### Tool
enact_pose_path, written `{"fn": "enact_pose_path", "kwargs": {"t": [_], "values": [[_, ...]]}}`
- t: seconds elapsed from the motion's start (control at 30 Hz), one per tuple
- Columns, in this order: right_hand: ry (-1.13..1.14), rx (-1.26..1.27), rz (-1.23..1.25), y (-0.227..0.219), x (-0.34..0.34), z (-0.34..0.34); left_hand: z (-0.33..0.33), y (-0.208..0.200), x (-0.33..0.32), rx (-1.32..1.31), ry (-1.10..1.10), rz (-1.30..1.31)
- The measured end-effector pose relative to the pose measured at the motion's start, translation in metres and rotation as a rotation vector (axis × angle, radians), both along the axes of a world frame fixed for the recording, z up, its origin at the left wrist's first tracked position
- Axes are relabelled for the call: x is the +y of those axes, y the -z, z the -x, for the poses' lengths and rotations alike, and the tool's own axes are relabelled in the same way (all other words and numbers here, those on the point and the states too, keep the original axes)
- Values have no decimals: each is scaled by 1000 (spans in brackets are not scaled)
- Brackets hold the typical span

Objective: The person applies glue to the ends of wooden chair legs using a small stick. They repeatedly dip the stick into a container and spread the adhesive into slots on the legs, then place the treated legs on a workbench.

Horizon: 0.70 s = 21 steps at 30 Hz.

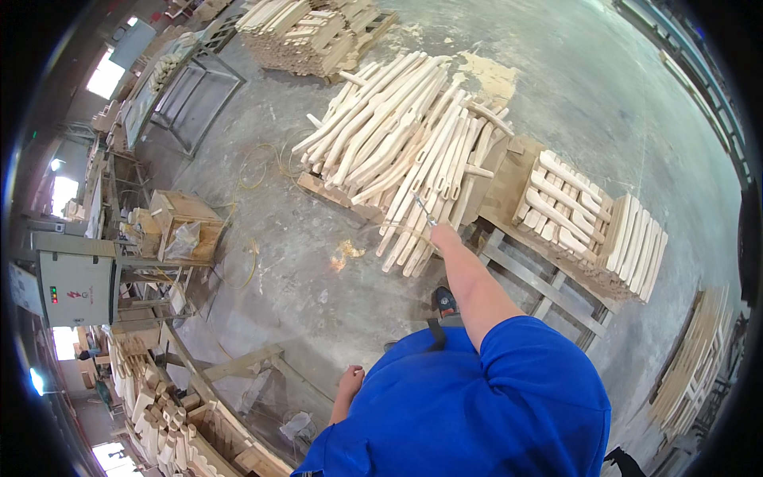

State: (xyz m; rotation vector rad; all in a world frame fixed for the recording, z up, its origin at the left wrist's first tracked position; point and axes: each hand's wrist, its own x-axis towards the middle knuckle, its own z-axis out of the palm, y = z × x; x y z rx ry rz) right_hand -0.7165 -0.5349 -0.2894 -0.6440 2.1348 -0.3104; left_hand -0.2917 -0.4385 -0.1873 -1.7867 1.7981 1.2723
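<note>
My right hand (445,237) reaches forward, closed round what looks like an air blow gun (425,210) with a slim metal nozzle. The nozzle points at the near end of a big stack of pale, shaped wooden pieces (389,119), several with slots cut in their ends. A thin hose lies across the pieces by that hand. My left hand (350,381) hangs low at my left side with its fingers curled in, and nothing shows in it.
Right of the stack, a pallet carries more wooden parts (564,199). Another pile (298,36) stands at the far left. A yellow hose (258,163) loops over the floor. On the left are a wooden box (184,226), a grey control cabinet (78,282) and a bin of offcuts (163,421).
</note>
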Motion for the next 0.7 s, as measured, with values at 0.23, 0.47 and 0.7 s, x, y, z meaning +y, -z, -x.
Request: {"fn": "enact_pose_path", "kwargs": {"t": [0.23,0.47,0.7], "values": [[58,53,-38,-8,2,11,-5,-19,17,-136,-264,-112],[-51,128,-42,-7,-26,12,-15,-21,23,-131,-269,-219],[-110,249,-75,32,-49,21,-15,-30,64,-215,-386,-307]]}}
